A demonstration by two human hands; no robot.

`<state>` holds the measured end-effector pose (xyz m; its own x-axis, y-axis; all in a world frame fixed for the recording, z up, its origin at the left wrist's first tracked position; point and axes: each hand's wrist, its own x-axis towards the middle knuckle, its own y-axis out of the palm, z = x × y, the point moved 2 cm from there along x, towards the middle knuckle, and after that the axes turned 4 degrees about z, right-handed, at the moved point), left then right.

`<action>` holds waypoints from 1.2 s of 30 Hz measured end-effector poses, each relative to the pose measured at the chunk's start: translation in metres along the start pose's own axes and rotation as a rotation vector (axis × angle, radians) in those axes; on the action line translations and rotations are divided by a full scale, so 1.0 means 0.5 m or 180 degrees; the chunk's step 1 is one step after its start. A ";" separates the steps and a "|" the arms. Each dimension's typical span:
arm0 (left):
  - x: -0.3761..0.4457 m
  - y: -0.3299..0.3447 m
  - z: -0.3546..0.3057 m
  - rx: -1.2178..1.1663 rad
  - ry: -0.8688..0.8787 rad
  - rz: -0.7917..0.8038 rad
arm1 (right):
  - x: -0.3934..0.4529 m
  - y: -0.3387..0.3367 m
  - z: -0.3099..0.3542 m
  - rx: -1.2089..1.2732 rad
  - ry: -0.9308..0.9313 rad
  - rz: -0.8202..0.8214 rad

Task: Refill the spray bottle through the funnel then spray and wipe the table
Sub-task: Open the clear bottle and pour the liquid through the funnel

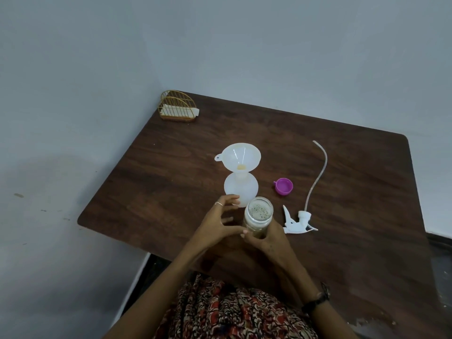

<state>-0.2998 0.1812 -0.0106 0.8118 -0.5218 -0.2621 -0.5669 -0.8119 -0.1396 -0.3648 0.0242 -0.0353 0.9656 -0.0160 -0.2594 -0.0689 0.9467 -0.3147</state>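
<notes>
- No text, label, brand, number or sign is showing legibly on anything in view.

Purple cap [283, 186], white funnel [241, 156], dark brown table [342, 167].

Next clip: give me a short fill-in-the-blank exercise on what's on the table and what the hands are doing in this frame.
1. The funnel sits in the neck of the ____ bottle.
2. The right hand grips a clear ____ of frothy liquid.
3. The spray head with its dip tube lies on the table, ____ the bottle.
4. The loose cap is ____ in colour.

Missing words: spray; jar; detached from; purple
</notes>
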 end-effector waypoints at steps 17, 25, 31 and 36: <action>0.140 -0.025 -0.086 -0.0455 0.0127 -0.0860 | 0.002 -0.091 0.081 -0.0228 -0.0295 -0.0715; 0.157 -0.038 -0.078 -0.0354 0.0160 -0.0915 | 0.008 -0.121 0.143 -0.0989 -0.0197 -0.0389; 0.156 -0.037 -0.073 -0.0431 0.0117 -0.0999 | -0.002 -0.134 0.156 -0.1729 0.0039 -0.0349; 0.156 -0.034 -0.079 -0.0465 0.0142 -0.1034 | -0.010 -0.146 0.179 -0.2263 0.0115 -0.0444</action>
<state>-0.2215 0.1441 0.0091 0.9535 -0.2387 -0.1839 -0.2549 -0.9645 -0.0698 -0.3424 -0.0161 0.0709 0.9693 -0.1436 -0.1997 -0.1038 0.4970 -0.8615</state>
